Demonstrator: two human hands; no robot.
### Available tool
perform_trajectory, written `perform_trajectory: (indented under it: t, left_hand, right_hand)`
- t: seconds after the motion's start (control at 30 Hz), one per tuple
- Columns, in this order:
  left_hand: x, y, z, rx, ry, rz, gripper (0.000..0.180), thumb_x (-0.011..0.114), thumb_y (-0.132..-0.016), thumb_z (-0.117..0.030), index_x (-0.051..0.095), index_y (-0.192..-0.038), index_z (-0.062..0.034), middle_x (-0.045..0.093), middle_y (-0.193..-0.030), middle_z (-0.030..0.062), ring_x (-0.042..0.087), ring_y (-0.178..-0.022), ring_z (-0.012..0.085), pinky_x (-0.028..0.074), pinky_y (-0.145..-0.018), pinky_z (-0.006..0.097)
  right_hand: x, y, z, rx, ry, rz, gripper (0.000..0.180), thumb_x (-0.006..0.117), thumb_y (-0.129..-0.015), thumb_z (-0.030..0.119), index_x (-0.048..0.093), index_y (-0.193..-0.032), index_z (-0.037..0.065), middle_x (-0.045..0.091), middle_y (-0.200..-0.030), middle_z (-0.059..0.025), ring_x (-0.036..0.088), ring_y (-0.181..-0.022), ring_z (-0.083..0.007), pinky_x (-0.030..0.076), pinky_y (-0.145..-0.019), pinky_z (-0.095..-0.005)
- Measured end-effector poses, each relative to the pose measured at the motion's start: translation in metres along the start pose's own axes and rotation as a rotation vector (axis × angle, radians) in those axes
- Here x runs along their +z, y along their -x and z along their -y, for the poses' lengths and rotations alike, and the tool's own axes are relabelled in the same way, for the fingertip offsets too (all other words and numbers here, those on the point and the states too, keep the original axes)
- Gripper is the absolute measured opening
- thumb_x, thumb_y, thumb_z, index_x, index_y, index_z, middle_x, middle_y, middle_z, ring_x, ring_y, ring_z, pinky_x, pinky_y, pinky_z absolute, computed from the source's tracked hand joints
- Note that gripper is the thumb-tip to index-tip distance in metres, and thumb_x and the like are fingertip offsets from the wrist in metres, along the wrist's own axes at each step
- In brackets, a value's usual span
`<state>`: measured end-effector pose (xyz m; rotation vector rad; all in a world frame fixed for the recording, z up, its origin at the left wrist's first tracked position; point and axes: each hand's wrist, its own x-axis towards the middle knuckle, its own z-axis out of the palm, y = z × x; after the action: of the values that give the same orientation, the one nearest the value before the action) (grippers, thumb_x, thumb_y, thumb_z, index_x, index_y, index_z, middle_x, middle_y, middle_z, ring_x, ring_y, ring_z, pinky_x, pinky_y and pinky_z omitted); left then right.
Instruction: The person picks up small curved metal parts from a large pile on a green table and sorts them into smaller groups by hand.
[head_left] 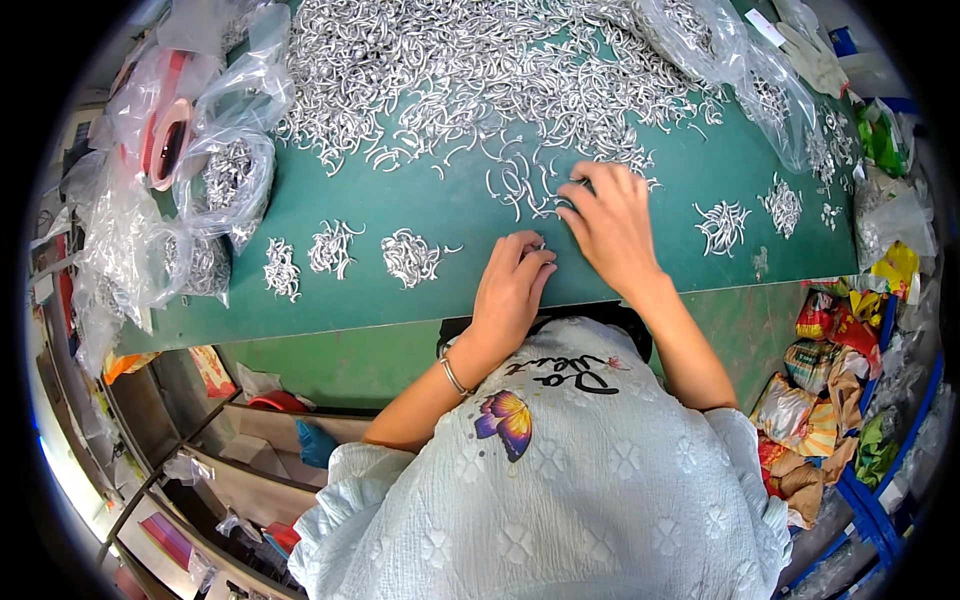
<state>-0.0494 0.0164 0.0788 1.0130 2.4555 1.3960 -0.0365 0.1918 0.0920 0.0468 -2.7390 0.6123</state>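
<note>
A large heap of small curved silvery metal pieces [430,70] covers the far part of the green table [330,195]. My left hand [508,285] is near the front edge, its fingers curled together; a bit of silvery metal shows at the fingertips, but most of what they hold is hidden. Further forward and to the right, my right hand [612,215] is bent over the table with thumb and forefinger apart. Its fingertips are beside a loose scatter of curved pieces [520,185] in front of the heap.
Small piles lie left [410,258] and right [722,227] of my hands, with several more beyond them. Clear plastic bags of metal pieces [228,175] crowd the left end. Another filled bag [770,95] rests at the far right. Colourful packets [810,410] are stacked below right.
</note>
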Motion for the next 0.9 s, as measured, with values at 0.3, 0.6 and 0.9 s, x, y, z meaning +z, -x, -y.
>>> perform_trajectory:
  t: [0.3,0.6,0.9]
  left_hand:
    - [0.0,0.005,0.004,0.074,0.043,0.028,0.025,0.069,-0.074,0.003,0.06,-0.098,-0.0004,0.055,-0.104,0.0123,0.053,-0.093,0.0318,0.046,-0.08,0.04]
    - [-0.004,-0.005,-0.012,0.12,-0.211,0.012,0.03,0.07,-0.075,0.0,0.062,-0.105,-0.0028,0.055,-0.112,0.0104,0.052,-0.107,0.0315,0.043,-0.086,0.04]
    - [0.006,0.01,0.007,0.119,-0.006,0.017,0.024,0.067,-0.074,0.004,0.064,-0.098,0.0006,0.059,-0.103,0.0116,0.055,-0.102,0.032,0.045,-0.085,0.041]
  right_hand:
    - [-0.003,0.025,0.018,0.038,-0.16,0.077,0.008,0.067,-0.08,0.007,0.063,-0.087,0.004,0.057,-0.096,-0.0061,0.051,-0.094,-0.0256,0.036,-0.083,-0.0385]
    - [0.011,-0.032,0.001,0.017,-0.091,-0.091,0.017,0.065,-0.082,0.006,0.065,-0.098,0.002,0.061,-0.104,-0.0074,0.053,-0.098,-0.0279,0.039,-0.086,-0.0396]
    - [0.002,-0.01,-0.007,0.073,-0.089,-0.017,0.019,0.071,-0.076,0.009,0.065,-0.094,0.006,0.059,-0.105,-0.0063,0.053,-0.102,-0.0267,0.038,-0.085,-0.04]
